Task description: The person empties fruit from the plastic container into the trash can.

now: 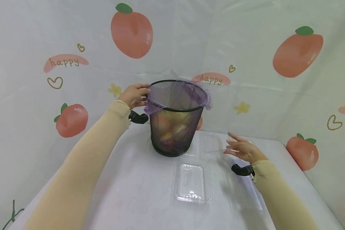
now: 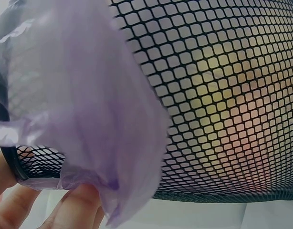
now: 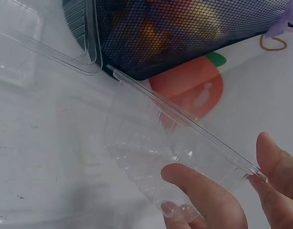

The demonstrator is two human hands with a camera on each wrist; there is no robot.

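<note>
A black mesh wastebasket (image 1: 172, 127) stands upright at the back of the table, lined with a thin purple bag (image 2: 103, 109) folded over its rim. My left hand (image 1: 134, 95) grips the basket's rim from the left, with fingers against the bag's folded edge. To the right of the basket, my right hand (image 1: 244, 149) holds a clear plastic container (image 3: 161, 138) by one end, thumb at its edge and fingers along its side. That container is tilted, its far end close to the basket's base. Yellowish and reddish contents (image 3: 151, 28) show through the mesh.
Another clear container (image 1: 191, 182) lies on the white tabletop (image 1: 132, 191) in front of the basket. A further clear plastic piece (image 1: 247, 198) lies under my right forearm. Behind the table hangs a white cloth (image 1: 172, 38) printed with fruit.
</note>
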